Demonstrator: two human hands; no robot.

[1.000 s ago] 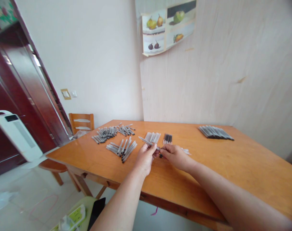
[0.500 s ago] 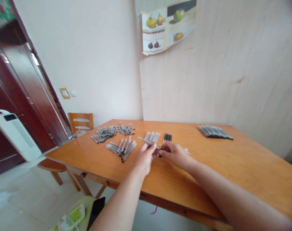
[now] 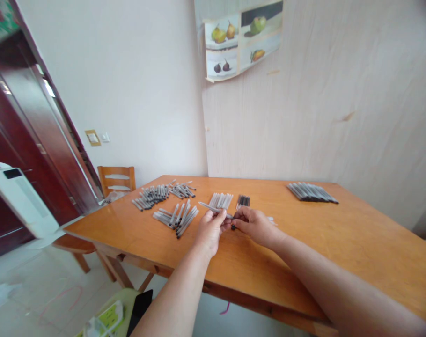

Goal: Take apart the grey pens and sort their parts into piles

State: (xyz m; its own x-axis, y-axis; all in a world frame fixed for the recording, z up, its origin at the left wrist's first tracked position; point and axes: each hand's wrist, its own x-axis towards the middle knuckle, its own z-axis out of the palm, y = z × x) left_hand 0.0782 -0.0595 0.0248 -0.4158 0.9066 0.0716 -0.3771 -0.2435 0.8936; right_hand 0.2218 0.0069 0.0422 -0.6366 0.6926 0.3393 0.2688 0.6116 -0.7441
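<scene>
My left hand (image 3: 213, 225) is closed round a pale pen (image 3: 209, 206) over the middle of the wooden table. The fingers of my right hand (image 3: 248, 222) pinch the pen's dark end beside it. A small black piece (image 3: 233, 227) shows just under the right fingertips. Behind my hands lie a row of clear barrels (image 3: 221, 201) and a short row of dark pieces (image 3: 243, 201). Loose pens (image 3: 178, 219) with black ends lie left of my left hand. Some clear pieces (image 3: 272, 221) are partly hidden behind my right hand.
More pens (image 3: 152, 196) are heaped at the table's (image 3: 360, 248) back left, with a smaller pile (image 3: 183, 189) beside them. A neat row of pens (image 3: 312, 192) lies at the back right. A wooden chair (image 3: 116, 179) stands behind the left end.
The view has shifted slightly. Both hands keep nearly the same place on the pen, and the small black piece under the right fingertips shows more clearly.
</scene>
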